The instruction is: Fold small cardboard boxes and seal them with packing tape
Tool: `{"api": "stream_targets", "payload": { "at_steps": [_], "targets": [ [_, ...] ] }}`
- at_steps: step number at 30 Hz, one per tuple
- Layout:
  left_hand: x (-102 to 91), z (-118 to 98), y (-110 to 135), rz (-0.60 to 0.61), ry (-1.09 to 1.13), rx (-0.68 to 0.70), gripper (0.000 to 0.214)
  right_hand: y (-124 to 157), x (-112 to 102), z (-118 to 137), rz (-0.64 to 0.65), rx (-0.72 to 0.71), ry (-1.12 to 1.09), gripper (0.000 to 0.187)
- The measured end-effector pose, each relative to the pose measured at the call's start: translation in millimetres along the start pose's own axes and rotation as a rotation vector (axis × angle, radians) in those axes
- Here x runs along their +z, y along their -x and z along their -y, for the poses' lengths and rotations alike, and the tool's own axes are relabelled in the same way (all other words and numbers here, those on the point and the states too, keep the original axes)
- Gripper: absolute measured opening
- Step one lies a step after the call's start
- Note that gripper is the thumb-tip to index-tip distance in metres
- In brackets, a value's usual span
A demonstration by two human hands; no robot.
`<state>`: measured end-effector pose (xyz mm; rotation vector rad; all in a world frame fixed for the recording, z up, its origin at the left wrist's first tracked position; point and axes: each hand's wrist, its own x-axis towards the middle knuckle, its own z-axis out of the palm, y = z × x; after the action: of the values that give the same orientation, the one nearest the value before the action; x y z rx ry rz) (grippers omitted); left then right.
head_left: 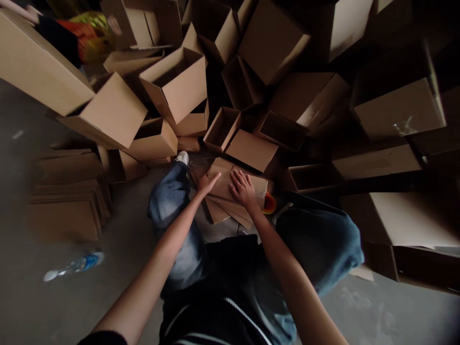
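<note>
The person crouches, both bare arms reaching forward and down, with a knee in blue jeans [168,197] to one side. The left hand [207,184] rests with fingers pressed together, tips on the edge of a flattened cardboard box [224,184]. The right hand [243,189] lies spread flat on the same box, pressing down, fingers apart. The box sits on the floor between the person's knees, on top of loose cardboard flaps. Just beside it is a roll of tape [269,203] with an orange rim. Open cardboard boxes [176,84] are heaped ahead, and a stack of flat cardboard [64,196] lies left. A plastic bottle [75,264] lies on the concrete floor [118,292], its blue label too small to read.
</note>
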<state>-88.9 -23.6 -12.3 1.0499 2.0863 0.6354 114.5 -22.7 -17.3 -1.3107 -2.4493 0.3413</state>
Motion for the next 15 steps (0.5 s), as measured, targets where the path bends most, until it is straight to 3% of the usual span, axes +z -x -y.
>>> {"api": "stream_targets", "payload": {
  "at_steps": [15],
  "targets": [
    [1.9,2.4,-2.9,-0.030,-0.014,0.050,0.065,-0.2,10.7,-3.2,-0.091,0.132,-0.032,0.058]
  ]
}}
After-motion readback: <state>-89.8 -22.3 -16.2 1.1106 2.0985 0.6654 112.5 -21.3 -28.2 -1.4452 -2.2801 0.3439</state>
